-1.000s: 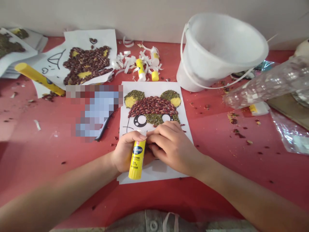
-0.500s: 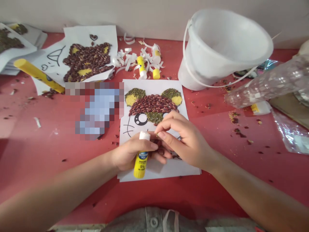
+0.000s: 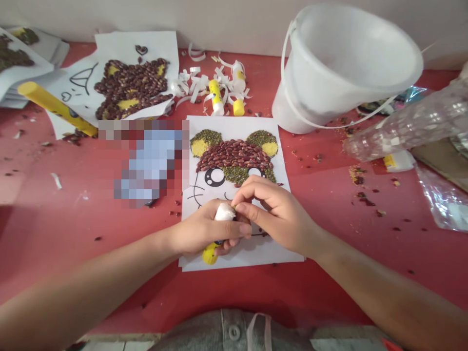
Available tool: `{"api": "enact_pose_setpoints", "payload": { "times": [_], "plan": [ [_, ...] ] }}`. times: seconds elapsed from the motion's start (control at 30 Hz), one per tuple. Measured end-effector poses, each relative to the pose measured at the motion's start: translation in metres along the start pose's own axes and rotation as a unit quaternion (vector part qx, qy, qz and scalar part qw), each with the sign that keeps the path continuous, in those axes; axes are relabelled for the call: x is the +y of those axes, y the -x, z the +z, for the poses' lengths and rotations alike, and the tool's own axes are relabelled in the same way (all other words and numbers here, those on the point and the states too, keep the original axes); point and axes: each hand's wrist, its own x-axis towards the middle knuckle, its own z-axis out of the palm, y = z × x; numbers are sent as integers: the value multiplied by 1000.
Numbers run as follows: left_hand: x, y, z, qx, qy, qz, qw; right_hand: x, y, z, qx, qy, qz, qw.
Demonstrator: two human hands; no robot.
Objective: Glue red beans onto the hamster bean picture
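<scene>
Wrapped in my left hand (image 3: 204,229) is a yellow-and-white glue stick (image 3: 211,253), uncapped, its white end tilted up toward my right hand (image 3: 270,204). The thumb and forefinger of my right hand are pinched together beside that white end, with a tiny greenish bit between them that is too small to name. Both hands are over a sheet of paper (image 3: 188,243) printed with a whiskered animal face. Dark red beans (image 3: 234,155) cover its forehead. Small green beans (image 3: 234,174) fill the ears and the patch between the eyes. My hands hide the lower face.
A white bucket (image 3: 307,92) stands at the back right, near a clear plastic bottle (image 3: 405,122). Paper strips and glue sticks (image 3: 215,96) lie behind the sheet. At left are another bean picture (image 3: 133,83), a yellow tube (image 3: 58,108) and a blurred-out object (image 3: 151,158).
The glue stick has tipped, its white end now nearer my right fingertips. My left fingers have curled closer around it. My right hand has shifted slightly left and down, uncovering the right eye.
</scene>
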Motion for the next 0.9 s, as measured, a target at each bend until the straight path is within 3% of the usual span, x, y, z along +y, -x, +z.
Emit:
{"api": "enact_pose_setpoints", "payload": {
  "times": [0.13, 0.4, 0.6, 0.9],
  "plan": [
    [1, 0, 0, -29, -52, 6, 998, 1, 1, 0, -2, -9, 5, 1000],
    [2, 2, -1, -54, -141, 31, 988, 3, 4, 1, 2, 5, -69, 998],
    [2, 2, -1, -48, -153, 25, 987, 4, 4, 3, 10, -45, -11, 999],
    [2, 3, -1, -54, -120, 31, 991, 4, 5, 0, -4, -78, 6, 997]
  ]
}}
